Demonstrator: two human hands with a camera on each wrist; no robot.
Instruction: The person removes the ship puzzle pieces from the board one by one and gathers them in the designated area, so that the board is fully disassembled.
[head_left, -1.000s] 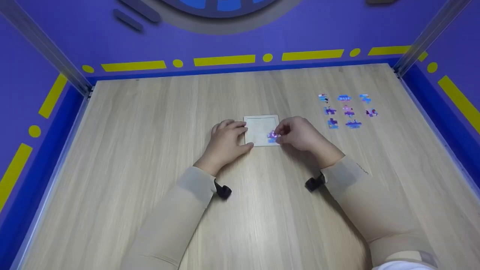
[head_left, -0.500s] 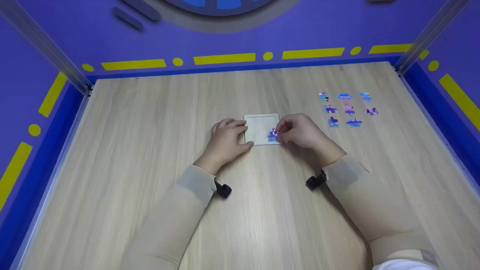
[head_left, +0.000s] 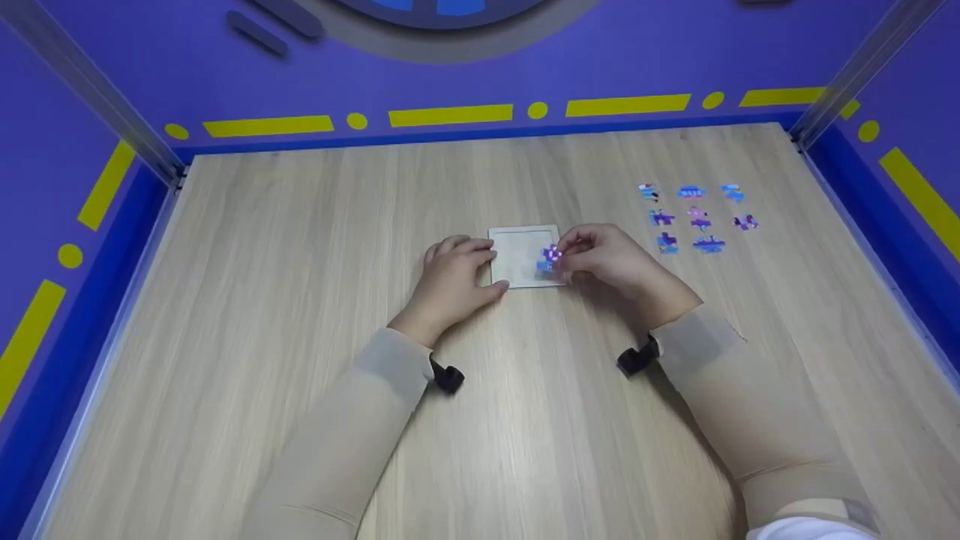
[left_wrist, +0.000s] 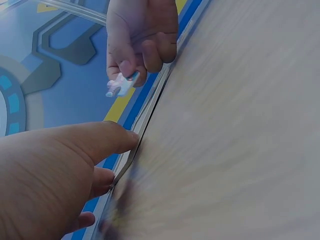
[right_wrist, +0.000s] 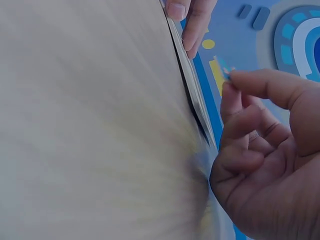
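A shallow square puzzle tray (head_left: 523, 229) with a pale rim lies mid-table. My left hand (head_left: 450, 285) rests against its left side, the thumb at the near left corner and the fingertips on the left edge. Over the tray's right part, my right hand (head_left: 611, 259) pinches a small purple and blue jigsaw piece (head_left: 551, 253) between thumb and index finger. In the left wrist view the piece (left_wrist: 124, 85) is tilted and clear of the tray. The right wrist view shows the piece nearly edge-on, with the other fingers curled in.
Several loose jigsaw pieces (head_left: 697, 218) lie in rough rows at the back right of the wooden table (head_left: 315, 247). Purple walls (head_left: 450, 90) with yellow marks bound the back and sides. A black wrist mount (head_left: 636, 360) hangs beneath the right sleeve.
My right hand has lifted the jigsaw piece slightly and moved it a little away from the tray's near right corner. My left hand has stayed at the tray's edge.
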